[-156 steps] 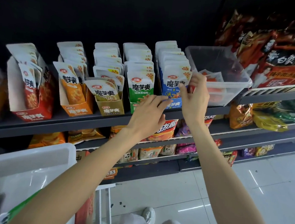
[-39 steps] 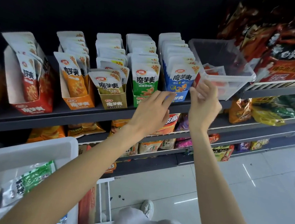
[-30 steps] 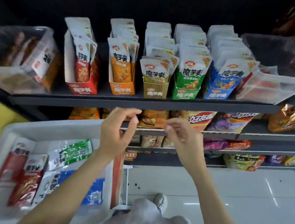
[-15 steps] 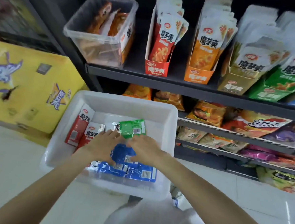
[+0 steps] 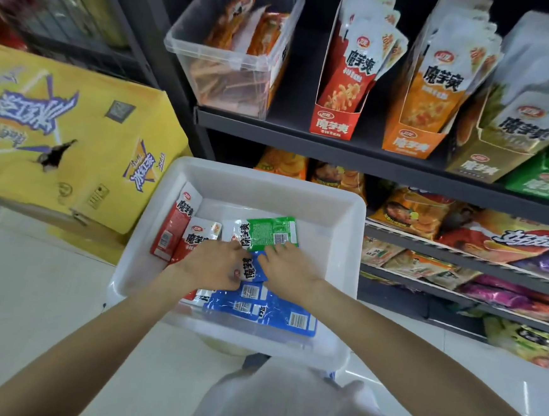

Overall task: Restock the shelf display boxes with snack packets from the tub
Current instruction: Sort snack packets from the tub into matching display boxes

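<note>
head view: your left hand [image 5: 215, 265] and right hand [image 5: 289, 268] are both down in the white tub [image 5: 340, 193], pinching a blue packet [image 5: 252, 269] between them, left fingers curled on its left edge, right on its right. a green packet [image 5: 269, 232] lies just beyond your fingers, red packets [image 5: 175, 223] to the left, more blue ones [image 5: 278, 314] nearer you. the shelf [image 5: 353, 150] above holds the red display box [image 5: 335, 124] and orange display box [image 5: 413, 141], each with upright packets

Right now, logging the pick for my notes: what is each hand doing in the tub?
Left hand: pinching a blue packet.
Right hand: on the same blue packet; grip cannot be told.
</note>
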Action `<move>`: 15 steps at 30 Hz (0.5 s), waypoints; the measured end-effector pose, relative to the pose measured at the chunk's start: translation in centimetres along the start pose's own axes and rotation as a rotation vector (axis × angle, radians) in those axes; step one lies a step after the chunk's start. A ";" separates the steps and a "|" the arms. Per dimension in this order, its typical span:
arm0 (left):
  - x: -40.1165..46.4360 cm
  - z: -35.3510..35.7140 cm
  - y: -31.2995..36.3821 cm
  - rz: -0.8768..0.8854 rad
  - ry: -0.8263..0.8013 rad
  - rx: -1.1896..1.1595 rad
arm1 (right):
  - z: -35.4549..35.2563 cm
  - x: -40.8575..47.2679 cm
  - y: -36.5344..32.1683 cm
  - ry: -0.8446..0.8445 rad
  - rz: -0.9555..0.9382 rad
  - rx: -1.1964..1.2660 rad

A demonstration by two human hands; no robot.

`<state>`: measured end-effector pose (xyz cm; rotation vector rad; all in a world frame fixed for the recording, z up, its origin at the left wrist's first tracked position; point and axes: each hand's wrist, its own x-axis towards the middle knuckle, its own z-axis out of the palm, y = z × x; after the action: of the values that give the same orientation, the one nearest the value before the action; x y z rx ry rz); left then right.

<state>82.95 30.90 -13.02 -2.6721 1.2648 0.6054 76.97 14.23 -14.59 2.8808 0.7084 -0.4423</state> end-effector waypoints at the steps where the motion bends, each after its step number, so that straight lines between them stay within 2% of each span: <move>1: -0.1 -0.4 -0.2 0.001 0.006 -0.034 | -0.3 0.1 -0.1 0.011 -0.024 -0.003; 3: -0.5 -0.9 -1.1 -0.037 0.061 -0.150 | -1.5 0.0 0.4 0.048 0.016 0.091; 4: -0.7 -1.2 -1.5 -0.082 0.159 -0.234 | -2.1 -0.3 1.0 0.076 0.083 0.176; 6: -1.3 -2.1 -1.5 -0.244 0.482 -0.521 | -3.4 -1.3 2.6 0.200 0.289 0.424; 7: -1.5 -2.8 -0.9 -0.318 0.645 -0.721 | -4.0 -1.9 3.5 0.279 0.398 0.624; 8: -1.5 -3.7 -0.2 -0.368 0.741 -0.911 | -4.5 -2.8 4.2 0.361 0.475 0.885; 9: -1.3 -4.6 0.8 -0.386 0.755 -1.063 | -5.0 -3.6 4.9 0.423 0.514 1.163; 11: -0.7 -5.9 2.8 -0.337 0.621 -1.267 | -5.5 -5.2 5.8 0.479 0.532 1.579; 13: 0.3 -6.9 5.0 -0.251 0.477 -1.389 | -5.6 -6.5 6.5 0.481 0.554 1.741; 15: 1.2 -7.6 6.8 -0.197 0.396 -1.437 | -5.5 -7.6 7.0 0.504 0.579 1.798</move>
<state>80.71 23.53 -6.21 -4.1360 0.5826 1.3863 75.20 5.95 -6.52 4.5071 -1.3290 -0.2636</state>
